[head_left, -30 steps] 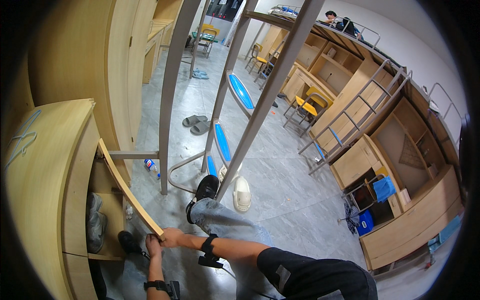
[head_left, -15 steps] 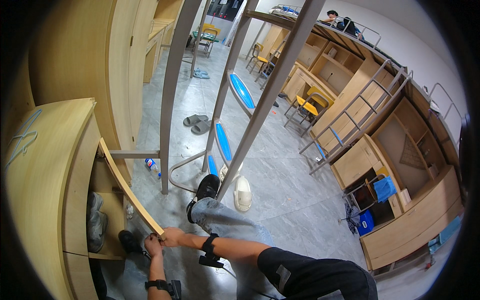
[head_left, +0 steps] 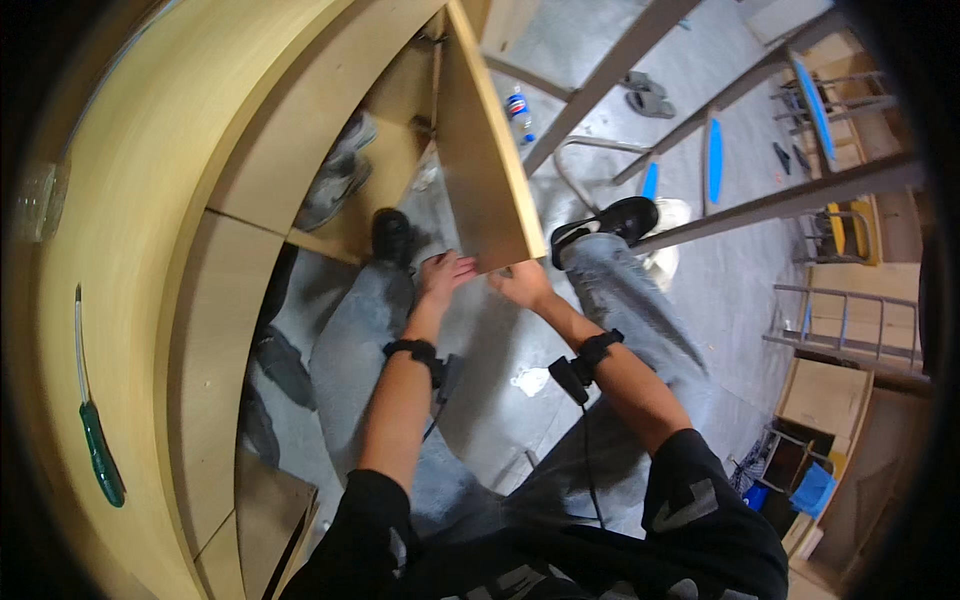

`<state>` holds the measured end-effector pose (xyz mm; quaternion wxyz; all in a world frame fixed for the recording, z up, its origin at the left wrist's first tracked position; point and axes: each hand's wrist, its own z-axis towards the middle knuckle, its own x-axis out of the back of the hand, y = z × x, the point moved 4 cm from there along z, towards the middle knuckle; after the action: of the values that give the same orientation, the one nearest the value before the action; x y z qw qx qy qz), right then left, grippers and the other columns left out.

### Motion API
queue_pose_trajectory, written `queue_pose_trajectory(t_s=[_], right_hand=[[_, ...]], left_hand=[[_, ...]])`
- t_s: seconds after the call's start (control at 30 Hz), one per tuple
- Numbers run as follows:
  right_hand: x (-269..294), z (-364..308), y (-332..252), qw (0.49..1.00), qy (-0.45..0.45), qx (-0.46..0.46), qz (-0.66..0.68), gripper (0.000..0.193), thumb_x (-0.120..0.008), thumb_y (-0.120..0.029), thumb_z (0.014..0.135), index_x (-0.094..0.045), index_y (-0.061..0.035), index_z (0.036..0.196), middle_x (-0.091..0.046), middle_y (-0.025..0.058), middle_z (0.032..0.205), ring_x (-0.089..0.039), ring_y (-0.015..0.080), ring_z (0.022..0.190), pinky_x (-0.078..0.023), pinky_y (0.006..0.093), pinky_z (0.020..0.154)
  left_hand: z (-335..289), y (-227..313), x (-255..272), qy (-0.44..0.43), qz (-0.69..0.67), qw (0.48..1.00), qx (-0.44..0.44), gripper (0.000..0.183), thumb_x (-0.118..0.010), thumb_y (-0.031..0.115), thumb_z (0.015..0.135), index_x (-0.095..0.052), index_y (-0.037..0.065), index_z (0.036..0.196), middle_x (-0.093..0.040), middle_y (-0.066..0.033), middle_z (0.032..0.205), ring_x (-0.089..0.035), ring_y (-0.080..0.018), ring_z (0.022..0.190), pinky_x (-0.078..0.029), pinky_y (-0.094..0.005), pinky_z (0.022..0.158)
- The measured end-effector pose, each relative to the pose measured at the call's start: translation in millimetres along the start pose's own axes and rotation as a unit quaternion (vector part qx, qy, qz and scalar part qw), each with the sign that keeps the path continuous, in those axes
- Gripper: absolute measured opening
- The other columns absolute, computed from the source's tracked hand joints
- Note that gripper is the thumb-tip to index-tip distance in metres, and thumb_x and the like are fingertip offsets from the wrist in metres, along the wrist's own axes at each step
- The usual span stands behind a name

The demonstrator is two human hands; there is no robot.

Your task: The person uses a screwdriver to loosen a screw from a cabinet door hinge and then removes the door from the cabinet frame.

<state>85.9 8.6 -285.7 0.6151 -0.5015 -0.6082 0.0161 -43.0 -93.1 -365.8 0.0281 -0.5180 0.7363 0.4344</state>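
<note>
A light wooden cabinet door [head_left: 485, 150] stands swung out from the cabinet [head_left: 215, 150] on my left. At the door's lower end, my left hand [head_left: 440, 282] has its fingers stretched out against the face by the bottom edge. My right hand [head_left: 527, 287] is curled at the outer corner of the same edge, its fingertips partly hidden by the door. Inside the cabinet, grey shoes [head_left: 335, 190] rest on a shelf. A screwdriver [head_left: 98, 450] with a green handle lies on the cabinet top.
A metal ladder frame [head_left: 760, 210] with blue treads rises at the right, close to my shoe [head_left: 625, 217]. Beyond the door, a plastic bottle [head_left: 520, 118] lies on the floor, with grey slippers [head_left: 650, 98] farther off. A clear container [head_left: 42, 200] is at the far left.
My view has tilted down and turned, bringing the screwdriver and more of the cabinet into sight. My hands, close together at the door's end before, have moved slightly apart.
</note>
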Motion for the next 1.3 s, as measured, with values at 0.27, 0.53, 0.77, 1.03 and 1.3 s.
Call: queue_pose_trajectory(t_s=[0.27,0.53,0.77,1.03,1.3], right_hand=[[-63,-4,40,0.964,0.072,-0.068,0.247,0.022,-0.058,-0.010,0.077,-0.062,-0.0002,0.096,-0.065,0.0154,0.084,-0.063,0.0287,0.076,-0.049,0.0361,0.069],[-60,-1,37,0.968,0.181,-0.030,0.172,0.027,-0.056,-0.011,0.081,-0.059,-0.0010,0.105,-0.062,0.0196,0.101,-0.059,0.0321,0.097,-0.047,0.0373,0.082],[-40,13,25,0.974,0.195,0.113,0.030,0.025,-0.061,-0.017,0.079,-0.063,-0.0054,0.101,-0.063,0.0204,0.094,-0.059,0.0375,0.091,-0.048,0.0408,0.080],[-46,20,45,0.986,0.154,0.021,0.061,0.027,-0.065,-0.024,0.076,-0.065,-0.0022,0.092,-0.064,0.0217,0.083,-0.063,0.0392,0.083,-0.050,0.0426,0.069],[-61,33,45,0.981,0.062,-0.040,0.179,0.035,-0.072,-0.030,0.071,-0.066,0.0004,0.088,-0.065,0.0214,0.075,-0.066,0.0310,0.072,-0.050,0.0382,0.063]], left_hand=[[-8,-39,22,-0.018,-0.044,0.998,0.027,0.027,-0.050,0.017,0.093,-0.050,-0.009,0.102,-0.058,-0.0263,0.109,-0.060,-0.0334,0.100,-0.050,-0.0421,0.090],[-10,-37,38,0.034,-0.062,0.997,0.015,0.010,-0.058,0.008,0.085,-0.055,-0.001,0.089,-0.063,-0.0133,0.088,-0.063,-0.0222,0.079,-0.054,-0.0335,0.071],[12,-35,5,0.004,0.106,0.992,-0.067,0.016,-0.055,0.000,0.079,-0.058,-0.001,0.094,-0.062,-0.0072,0.076,-0.058,-0.0138,0.063,-0.049,-0.0279,0.058],[17,-37,-1,0.092,0.289,0.925,-0.229,0.018,-0.062,0.002,0.077,-0.067,-0.003,0.093,-0.068,-0.0140,0.080,-0.065,-0.0190,0.070,-0.051,-0.0296,0.065],[-2,-12,5,0.144,0.411,0.856,-0.278,0.016,-0.064,0.004,0.075,-0.069,0.001,0.090,-0.068,-0.0107,0.073,-0.063,-0.0137,0.067,-0.050,-0.0278,0.065]])
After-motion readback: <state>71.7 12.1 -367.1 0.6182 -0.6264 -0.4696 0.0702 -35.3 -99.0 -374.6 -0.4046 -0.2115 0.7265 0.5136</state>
